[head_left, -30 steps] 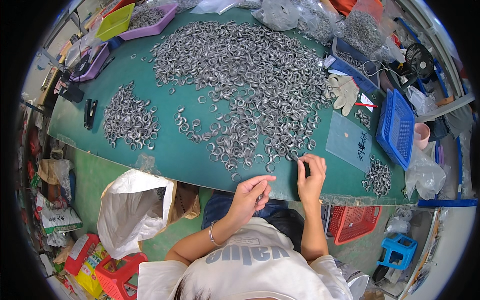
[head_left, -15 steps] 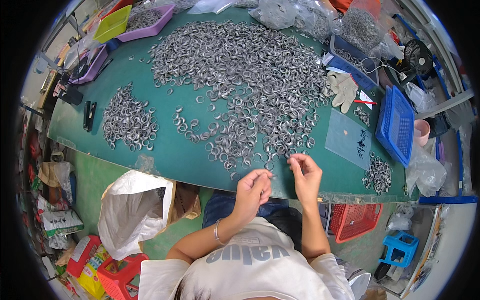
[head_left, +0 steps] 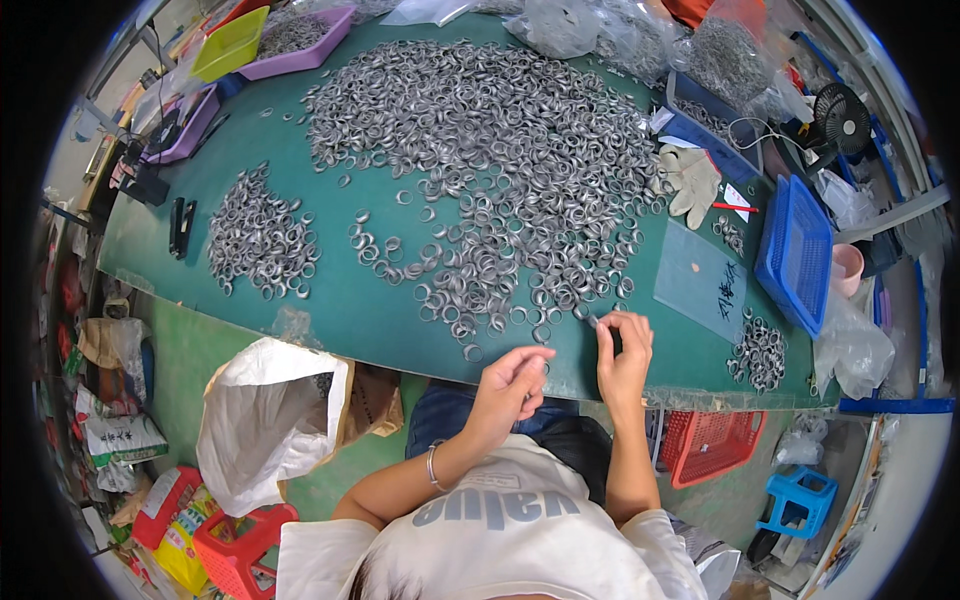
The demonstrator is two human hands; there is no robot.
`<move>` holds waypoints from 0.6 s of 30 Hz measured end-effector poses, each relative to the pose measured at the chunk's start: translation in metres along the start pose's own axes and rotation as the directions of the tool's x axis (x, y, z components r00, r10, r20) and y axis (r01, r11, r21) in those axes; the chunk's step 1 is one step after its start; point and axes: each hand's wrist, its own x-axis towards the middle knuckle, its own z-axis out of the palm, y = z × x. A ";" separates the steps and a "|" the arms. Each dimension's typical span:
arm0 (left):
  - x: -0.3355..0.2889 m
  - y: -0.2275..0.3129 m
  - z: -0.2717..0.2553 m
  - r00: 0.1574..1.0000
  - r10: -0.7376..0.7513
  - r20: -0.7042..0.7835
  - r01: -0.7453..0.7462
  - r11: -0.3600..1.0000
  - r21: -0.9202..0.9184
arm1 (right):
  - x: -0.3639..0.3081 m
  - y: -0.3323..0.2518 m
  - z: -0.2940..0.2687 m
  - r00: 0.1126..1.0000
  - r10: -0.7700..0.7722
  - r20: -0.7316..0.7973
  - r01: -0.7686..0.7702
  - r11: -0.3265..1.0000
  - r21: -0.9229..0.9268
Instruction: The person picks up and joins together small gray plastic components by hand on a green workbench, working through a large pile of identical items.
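Currently, in the head view, the right hand [head_left: 626,355] appears to pinch one grey metal ring [head_left: 591,321] at the near edge of the broad grey ring pile [head_left: 480,130]. Grip lightly by the rim. The left hand [head_left: 508,388] is half-curled; from here I cannot tell its contents. Versus the earlier frame, the right hand sits slightly farther right.

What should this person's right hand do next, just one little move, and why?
Perhaps the right hand should draw the grey ring at its fingertips slightly toward the body. That ring sits at the near edge of the large pile, and green tabletop shows on the person's side of it. Whether it is firmly gripped is hard to tell.
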 end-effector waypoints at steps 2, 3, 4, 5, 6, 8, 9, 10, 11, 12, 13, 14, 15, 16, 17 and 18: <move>-0.002 0.004 0.008 0.999 0.027 0.031 -0.029 0.997 0.077 | -0.016 -0.009 0.000 0.917 0.309 0.254 -0.399 0.693 0.601; -0.001 0.004 0.011 0.997 0.059 0.045 -0.064 0.991 0.115 | -0.024 -0.017 -0.002 0.859 0.322 0.397 -0.511 0.541 0.668; -0.001 0.004 0.014 0.994 0.094 0.058 -0.102 0.983 0.153 | -0.026 -0.030 -0.005 0.789 0.300 0.536 -0.614 0.370 0.697; -0.001 0.001 0.016 0.988 0.150 0.021 -0.151 0.969 0.193 | -0.027 -0.035 -0.005 0.743 0.252 0.620 -0.669 0.298 0.681; 0.001 -0.002 0.011 0.993 0.120 -0.012 -0.118 0.987 0.110 | -0.026 -0.033 -0.005 0.792 0.260 0.552 -0.609 0.403 0.684; 0.003 -0.004 0.000 0.996 0.052 -0.071 -0.056 0.997 -0.061 | -0.018 -0.026 -0.004 0.878 0.246 0.411 -0.471 0.596 0.650; 0.003 -0.004 -0.003 0.995 0.051 -0.082 -0.057 0.996 -0.068 | -0.010 -0.023 -0.002 0.923 0.304 0.236 -0.385 0.744 0.546; 0.001 -0.001 -0.005 0.999 0.025 -0.048 -0.030 0.995 -0.098 | -0.002 -0.017 0.000 0.947 0.284 0.148 -0.320 0.865 0.386; -0.001 0.002 -0.007 1.000 0.000 -0.010 -0.002 0.992 -0.125 | 0.004 -0.010 0.004 0.992 0.113 0.063 -0.123 0.977 0.172; -0.002 0.004 -0.009 0.999 -0.023 0.028 0.027 0.988 -0.151 | 0.007 -0.004 0.007 0.997 -0.078 0.021 0.079 0.995 -0.066; -0.002 0.004 -0.010 0.998 -0.031 0.049 0.038 0.988 -0.152 | 0.007 -0.003 0.010 0.996 -0.071 0.045 0.076 0.990 -0.117; -0.003 0.002 -0.012 0.997 -0.039 0.069 0.049 0.987 -0.151 | 0.005 -0.002 0.011 0.996 -0.064 0.069 0.075 0.983 -0.168; -0.003 0.002 -0.013 0.995 -0.046 0.088 0.059 0.987 -0.151 | 0.003 -0.002 0.012 0.994 -0.055 0.092 0.074 0.973 -0.218; -0.004 0.002 -0.013 0.998 -0.011 0.069 0.020 0.990 -0.139 | 0.000 -0.002 0.011 0.995 -0.007 0.096 0.012 0.999 -0.053; -0.005 0.002 -0.011 0.998 0.025 0.050 -0.018 0.992 -0.126 | -0.004 -0.004 0.011 0.993 0.040 0.108 -0.052 0.992 0.113; -0.005 0.001 -0.009 0.998 0.060 0.031 -0.056 0.992 -0.112 | -0.008 -0.006 0.010 0.988 0.085 0.127 -0.118 0.954 0.274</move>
